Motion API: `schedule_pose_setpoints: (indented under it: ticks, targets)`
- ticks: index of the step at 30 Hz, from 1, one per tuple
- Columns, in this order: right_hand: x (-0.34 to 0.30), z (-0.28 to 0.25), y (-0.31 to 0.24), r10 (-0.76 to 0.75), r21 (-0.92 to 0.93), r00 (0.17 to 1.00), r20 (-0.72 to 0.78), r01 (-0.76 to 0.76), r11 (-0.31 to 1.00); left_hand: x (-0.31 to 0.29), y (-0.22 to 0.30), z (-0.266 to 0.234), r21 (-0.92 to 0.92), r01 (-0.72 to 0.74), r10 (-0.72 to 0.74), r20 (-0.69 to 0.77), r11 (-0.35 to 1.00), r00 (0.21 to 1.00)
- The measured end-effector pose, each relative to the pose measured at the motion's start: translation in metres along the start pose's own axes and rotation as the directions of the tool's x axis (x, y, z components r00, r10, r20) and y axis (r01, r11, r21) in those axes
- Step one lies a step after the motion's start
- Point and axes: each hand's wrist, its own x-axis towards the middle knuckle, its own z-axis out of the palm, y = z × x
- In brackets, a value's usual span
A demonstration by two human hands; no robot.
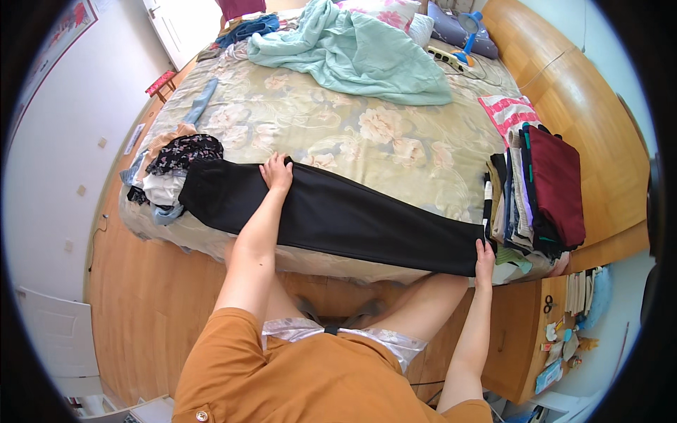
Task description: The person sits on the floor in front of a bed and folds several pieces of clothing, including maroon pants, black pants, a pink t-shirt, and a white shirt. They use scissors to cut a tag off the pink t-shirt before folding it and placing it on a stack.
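Note:
A pair of black trousers (374, 211) lies folded lengthwise across the near side of the bed, its waist end to the left and its narrow leg end to the right. My left hand (276, 174) is at the far edge of the trousers, its fingers closed on a small bunch of the cloth. At the leg end, my right hand (484, 264) grips the hem, thumb on top. The waist end reaches a heap of loose clothes, where a black floral garment (187, 153) and a white garment (163, 189) show.
Right of the hem stands a stack of folded clothes (525, 190) topped by a dark red one (557, 187). A mint-green blanket (352, 56) lies at the back, near a blue lamp (467, 42) and a power strip (449, 59). A wooden cabinet (504, 331) stands at lower right.

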Motion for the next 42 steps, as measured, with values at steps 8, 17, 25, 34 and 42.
schedule_pose_setpoints:
  ticks: [8, 17, 25, 34, 42]
  targets:
    - [0.006, -0.005, 0.008, 0.001, 0.006, 0.999, -0.05, -0.001, 1.0, -0.146, 0.131, -0.037, -0.268, -0.632, 0.647, -0.04, 0.727, 0.762]
    - [-0.016, 0.018, -0.117, 0.135, 0.332, 0.989, 0.065, -0.149, 0.932, -0.234, 0.199, -0.001, -0.184, -0.712, 0.734, 0.118, 0.678, 0.669]
    - [-0.008, 0.095, -0.174, -0.034, 0.292, 0.993, 0.109, 0.001, 0.956, -0.27, 0.216, -0.021, -0.977, 0.113, 0.791, 0.212, 0.18, 0.574]
    - [-0.076, 0.282, -0.204, -0.079, 0.297, 0.78, 0.621, -0.141, 0.944, -0.163, 0.062, -0.107, -0.808, 0.583, 0.148, 0.569, -0.083, 0.809]
    - [-0.071, 0.251, -0.106, -0.335, -0.217, 0.942, -0.005, 0.326, 0.92, -0.154, 0.011, -0.069, -0.75, 0.078, 0.148, 0.229, 0.657, 0.962]
